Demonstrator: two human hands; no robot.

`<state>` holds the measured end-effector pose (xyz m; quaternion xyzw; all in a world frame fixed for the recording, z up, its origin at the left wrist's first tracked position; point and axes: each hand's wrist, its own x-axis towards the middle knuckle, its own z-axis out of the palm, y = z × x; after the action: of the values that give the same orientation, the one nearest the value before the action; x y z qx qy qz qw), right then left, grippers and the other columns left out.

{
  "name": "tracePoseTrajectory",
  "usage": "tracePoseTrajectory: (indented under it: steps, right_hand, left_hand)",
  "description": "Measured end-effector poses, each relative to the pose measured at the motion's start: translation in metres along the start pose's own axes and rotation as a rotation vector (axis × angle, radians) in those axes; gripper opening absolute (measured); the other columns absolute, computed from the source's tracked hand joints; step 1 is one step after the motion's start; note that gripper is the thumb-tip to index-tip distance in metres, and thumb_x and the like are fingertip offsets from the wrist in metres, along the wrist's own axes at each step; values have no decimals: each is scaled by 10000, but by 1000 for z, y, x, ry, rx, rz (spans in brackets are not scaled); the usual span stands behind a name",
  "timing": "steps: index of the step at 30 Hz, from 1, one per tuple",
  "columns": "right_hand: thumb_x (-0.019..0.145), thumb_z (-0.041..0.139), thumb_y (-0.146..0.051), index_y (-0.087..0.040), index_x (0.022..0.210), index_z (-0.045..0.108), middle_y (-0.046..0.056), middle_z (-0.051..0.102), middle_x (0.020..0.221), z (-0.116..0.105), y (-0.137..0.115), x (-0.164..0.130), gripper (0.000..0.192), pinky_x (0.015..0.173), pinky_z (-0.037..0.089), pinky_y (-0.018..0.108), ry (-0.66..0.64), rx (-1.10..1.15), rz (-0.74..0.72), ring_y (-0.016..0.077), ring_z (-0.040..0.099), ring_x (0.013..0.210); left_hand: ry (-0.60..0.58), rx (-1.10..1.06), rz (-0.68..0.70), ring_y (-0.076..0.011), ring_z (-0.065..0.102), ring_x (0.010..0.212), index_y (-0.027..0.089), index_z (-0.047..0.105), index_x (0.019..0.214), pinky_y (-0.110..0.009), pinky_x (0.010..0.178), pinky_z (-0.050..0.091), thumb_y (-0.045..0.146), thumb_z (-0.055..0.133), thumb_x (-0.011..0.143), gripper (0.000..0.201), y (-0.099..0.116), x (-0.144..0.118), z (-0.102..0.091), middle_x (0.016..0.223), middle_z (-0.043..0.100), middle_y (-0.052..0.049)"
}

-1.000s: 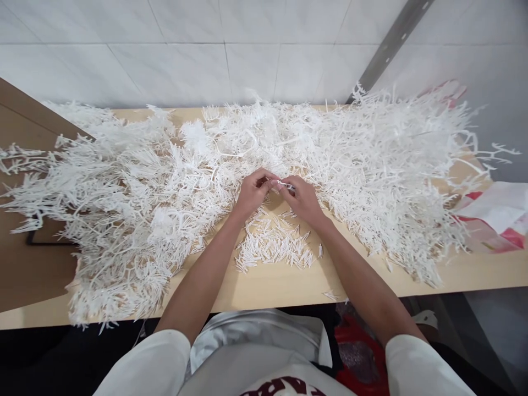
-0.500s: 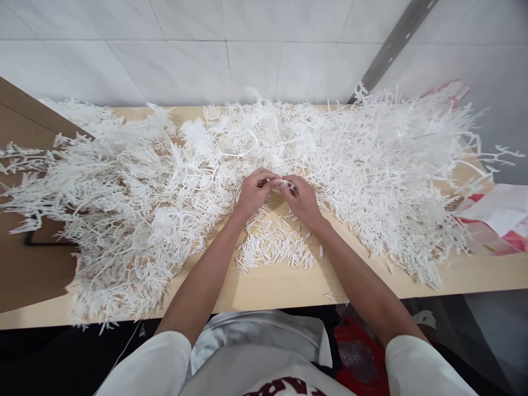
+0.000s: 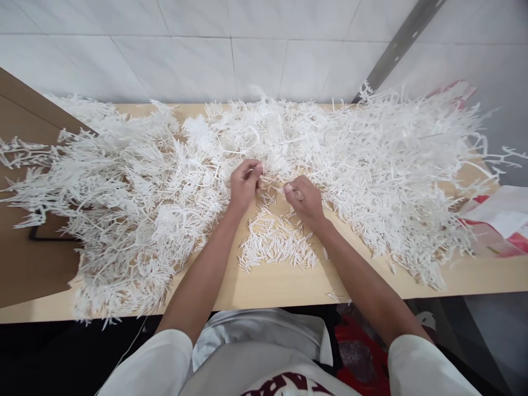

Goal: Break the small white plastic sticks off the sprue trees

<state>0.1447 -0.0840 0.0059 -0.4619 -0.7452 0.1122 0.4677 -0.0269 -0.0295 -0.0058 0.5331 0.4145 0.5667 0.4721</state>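
Observation:
My left hand [image 3: 246, 181] is closed, thumb pressed against the fingers, at the near edge of a big heap of white branched plastic pieces [image 3: 148, 176]. Whatever it pinches is too small to make out. A short way to the right, my right hand [image 3: 304, 198] is also curled closed, and its contents are hidden by the fingers. Between my forearms lies a loose pile of short white sticks [image 3: 278, 242] on the pale wooden table [image 3: 264, 290]. A few more sticks are scattered just below my hands.
The branched pieces spread left, back and right across the table. A cardboard box [image 3: 28, 264] stands at the left. At the right edge lies a white and red plastic bag [image 3: 501, 217]. Behind the table rise a tiled wall [image 3: 198, 60] and a slanted metal bar [image 3: 396, 49].
My hands were touching at the fingertips around a small white piece. Now they are apart, the left further left and slightly up, the right slightly right.

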Motion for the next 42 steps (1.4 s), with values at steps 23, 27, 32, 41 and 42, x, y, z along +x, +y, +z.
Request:
tracePoseTrajectory:
  steps: [23, 27, 32, 41, 42]
  right_hand:
    - [888, 586, -476, -258, 969, 648, -2, 685, 904, 0, 4, 3, 241, 731, 485, 292, 68, 251, 363, 132, 612, 782]
    - [901, 586, -431, -275, 1014, 651, -1, 682, 967, 0, 0, 2, 203, 753, 480, 289, 56, 206, 318, 131, 605, 818]
    - [902, 578, -448, -272, 1042, 641, 5, 679, 978, 0, 2, 3, 234, 716, 484, 291, 78, 195, 351, 132, 597, 778]
    - [891, 590, -452, -281, 1072, 626, 5, 682, 983, 0, -2, 3, 252, 763, 518, 304, 31, 172, 293, 146, 628, 851]
    - [883, 602, -451, -284, 1076, 624, 6, 685, 992, 1, -2, 3, 256, 776, 523, 308, 22, 160, 283, 150, 632, 867]
  left_hand:
    - [-282, 437, 283, -100, 593, 745, 218, 715, 1029, -230, 644, 468, 435, 608, 881, 284, 10, -8, 11, 863, 633, -26]
    - [-314, 383, 303, -110, 602, 812, 199, 712, 1017, -226, 635, 463, 398, 542, 923, 278, 12, -8, 9, 976, 644, -50]
    - [-388, 400, 283, -133, 612, 931, 217, 668, 1126, -239, 699, 487, 406, 514, 936, 309, 13, -9, 10, 1104, 629, -62]
    - [-322, 423, 320, -119, 584, 848, 193, 621, 878, -254, 724, 462, 456, 520, 927, 287, 10, -8, 12, 971, 627, -40]
    - [-323, 425, 305, -114, 573, 793, 194, 608, 875, -255, 702, 452, 462, 509, 931, 291, 10, -8, 12, 906, 629, -28]
